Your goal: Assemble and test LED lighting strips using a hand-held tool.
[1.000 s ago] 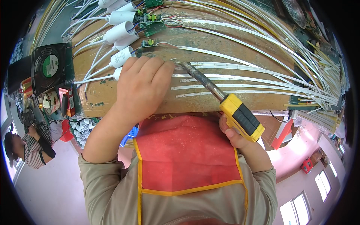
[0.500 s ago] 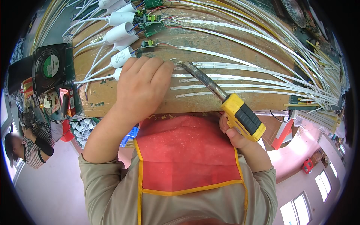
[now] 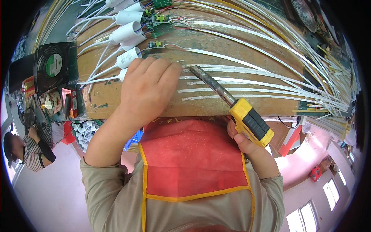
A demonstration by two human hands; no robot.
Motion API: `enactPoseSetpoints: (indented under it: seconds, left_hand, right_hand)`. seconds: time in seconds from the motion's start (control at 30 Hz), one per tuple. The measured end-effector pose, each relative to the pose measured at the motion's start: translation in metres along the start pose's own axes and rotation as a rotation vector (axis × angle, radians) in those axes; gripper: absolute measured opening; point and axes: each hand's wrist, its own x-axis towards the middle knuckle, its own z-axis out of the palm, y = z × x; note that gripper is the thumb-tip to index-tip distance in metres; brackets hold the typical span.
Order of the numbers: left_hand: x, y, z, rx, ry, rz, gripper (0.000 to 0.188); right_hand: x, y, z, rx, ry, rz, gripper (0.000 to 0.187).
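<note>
1. Soldering iron [image 3: 228, 102]: yellow-and-black handle gripped in the closed right hand [image 3: 243, 141]; its tip touches the end of a white LED strip [image 3: 232, 69].
2. Left hand [image 3: 148, 89]: lies palm-down just left of the iron's tip, fingers curled, pressing that strip onto the bench [image 3: 193, 106].
3. White plug housings [image 3: 129, 33]: beyond the left hand.

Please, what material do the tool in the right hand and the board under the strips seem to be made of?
The soldering iron: its handle looks like yellow plastic with black, probably rubbery grip panels; its shaft is dull, darkened metal. The board looks like brown wood or fibreboard, matte and worn. The strips seem thin, flexible white plastic.
</note>
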Motion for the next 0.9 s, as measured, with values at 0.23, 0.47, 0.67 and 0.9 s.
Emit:
enactPoseSetpoints:
  seconds: [0.23, 0.47, 0.67, 0.9]
  left_hand:
    - [-0.0013, -0.0006, 0.0010, 0.015, 0.014, -0.001, 0.027]
    - [0.0006, 0.0002, -0.0009, -0.012, 0.018, -0.021, 0.026]
    - [0.0022, -0.0004, -0.0010, -0.077, 0.036, -0.066, 0.021]
    - [0.0047, 0.0014, -0.0028, -0.127, 0.018, -0.126, 0.016]
  right_hand:
    - [0.0009, -0.0015, -0.0038, -0.008, -0.063, 0.034, 0.025]
    - [0.0018, -0.0034, -0.0028, -0.083, -0.050, 0.028, 0.028]
    - [0.0000, -0.0008, -0.0020, -0.100, -0.029, 0.025, 0.029]
    - [-0.0004, -0.0012, -0.0016, -0.061, -0.009, 0.024, 0.028]
